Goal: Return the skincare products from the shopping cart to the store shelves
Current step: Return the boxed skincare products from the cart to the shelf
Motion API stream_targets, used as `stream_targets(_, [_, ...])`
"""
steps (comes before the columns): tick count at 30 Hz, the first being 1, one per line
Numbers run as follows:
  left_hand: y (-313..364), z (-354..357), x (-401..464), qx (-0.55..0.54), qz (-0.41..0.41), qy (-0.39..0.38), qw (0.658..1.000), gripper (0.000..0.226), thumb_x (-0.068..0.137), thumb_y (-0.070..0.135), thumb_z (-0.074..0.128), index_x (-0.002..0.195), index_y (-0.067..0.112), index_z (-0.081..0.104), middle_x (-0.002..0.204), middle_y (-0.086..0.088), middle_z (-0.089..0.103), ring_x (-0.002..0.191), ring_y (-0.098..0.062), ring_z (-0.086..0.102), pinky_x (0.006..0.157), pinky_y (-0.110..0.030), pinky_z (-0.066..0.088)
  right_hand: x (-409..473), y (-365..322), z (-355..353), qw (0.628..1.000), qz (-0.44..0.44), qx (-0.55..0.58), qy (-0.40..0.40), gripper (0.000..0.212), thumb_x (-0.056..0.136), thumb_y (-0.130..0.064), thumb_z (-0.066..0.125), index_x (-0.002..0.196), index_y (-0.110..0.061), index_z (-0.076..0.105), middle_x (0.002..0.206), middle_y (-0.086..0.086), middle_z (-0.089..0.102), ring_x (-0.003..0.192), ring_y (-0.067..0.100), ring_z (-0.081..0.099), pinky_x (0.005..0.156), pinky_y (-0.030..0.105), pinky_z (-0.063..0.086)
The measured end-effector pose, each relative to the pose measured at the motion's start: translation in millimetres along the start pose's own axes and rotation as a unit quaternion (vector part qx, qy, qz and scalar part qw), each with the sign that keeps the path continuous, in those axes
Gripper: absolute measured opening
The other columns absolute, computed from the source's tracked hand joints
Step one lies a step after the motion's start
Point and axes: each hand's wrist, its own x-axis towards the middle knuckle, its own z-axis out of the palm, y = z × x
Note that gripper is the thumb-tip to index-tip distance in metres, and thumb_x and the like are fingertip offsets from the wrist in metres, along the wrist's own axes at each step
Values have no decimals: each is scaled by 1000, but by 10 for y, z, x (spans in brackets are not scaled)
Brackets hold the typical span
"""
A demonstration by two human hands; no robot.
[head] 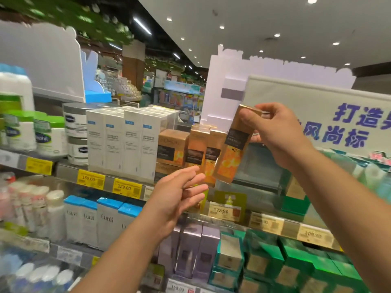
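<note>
**Gold box going to matching stack, right hand carrying**

Head view: right hand is pinching the gold-orange box by its top end, centre-right of frame; long axis is running near-vertical, tilted, bottom end hanging lower left toward the matching boxes on the shelf. Left hand is hovering below centre, fingers relaxed, holding nothing. Shelf is holding white cartons at left. Cart isn't showing.
</note>
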Motion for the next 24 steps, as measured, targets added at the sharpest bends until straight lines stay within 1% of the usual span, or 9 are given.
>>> stream_targets(2, [28,-56,19,-1,8,15,1000,25,101,22,62,123,14,70,111,-7,78,101,-27,76,89,-40,60,25,67,66,1000,6,-12,-10,49,88,-33,81,127,-14,57,110,2,66,98,16,70,68,35,62])
stream_targets(6, [49,-125,51,3,15,49,999,22,100,25,63,117,16,73,109,-4,79,103,-29,75,91,-43,60,26,216,179,998,20,-44,-33,45,87,-35,81,123,-21,58,114,2,65,99,14,68,74,40,65])
stream_targets(11, [33,-162,58,16,17,68,997,21,99,26,63,114,15,74,105,-3,79,107,-30,73,93,-44,60,-6,378,274,996,20,-59,-69,44,88,-33,81,125,-22,59,114,-1,64,100,12,65,57,21,55])
stream_targets(13, [30,-176,57,21,17,70,997,22,98,27,64,113,15,74,105,-4,79,108,-31,73,94,-46,60,-19,435,296,995,19,-66,-77,45,87,-33,81,125,-22,60,114,-2,65,101,13,65,56,20,55])
stream_targets(15, [29,-178,59,27,20,72,997,22,98,28,64,113,15,74,105,-4,79,108,-31,72,95,-46,59,-37,494,323,994,17,-78,-77,47,86,-34,83,125,-22,61,113,-3,68,101,13,67,61,25,60])
stream_targets(19, [39,-134,56,44,32,69,996,20,99,26,62,110,16,74,103,-5,79,108,-31,72,96,-46,58,-93,579,371,994,6,-91,-62,53,83,-37,84,129,-22,63,112,-8,70,102,10,67,81,35,63])
stream_targets(21, [72,-111,55,56,48,68,995,19,100,24,61,111,15,74,104,-7,79,107,-31,73,97,-48,58,-129,599,386,994,-7,-90,-55,53,84,-34,84,131,-24,61,113,-11,68,99,6,66,83,30,60])
stream_targets(23, [136,-89,57,74,71,65,993,19,102,20,59,111,14,73,103,-9,78,105,-31,74,96,-47,59,-182,651,395,994,-9,-90,-59,54,85,-29,85,131,-29,55,112,-14,67,92,2,67,78,22,58])
stream_targets(24, [180,-76,57,87,86,62,991,18,102,18,58,111,14,73,102,-9,79,104,-30,74,95,-45,59,-206,704,401,994,3,-88,-65,60,83,-28,86,133,-30,53,111,-13,68,90,3,69,78,24,60])
